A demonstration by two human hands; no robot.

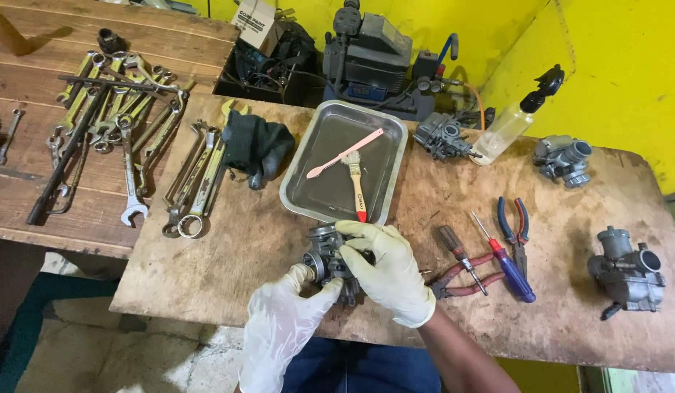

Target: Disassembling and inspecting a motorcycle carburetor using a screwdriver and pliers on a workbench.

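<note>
Both my hands wear pale gloves and hold a grey metal carburetor (324, 256) just above the near edge of the wooden board (228, 247). My right hand (385, 271) wraps over its top and right side. My left hand (285, 320) grips it from below on the left, thumb against the round opening. Most of the carburetor's right half is hidden under my right hand's fingers.
Behind my hands lies a steel tray (393, 169) holding a pink toothbrush (345, 153) and a small paintbrush (356, 185). Screwdrivers (508, 262) and pliers (515, 227) lie right of my hands. Three more carburetors (627, 272) (564, 159) (441, 135) sit right and behind. Wrenches (126, 124) and a dark cloth (256, 145) lie left.
</note>
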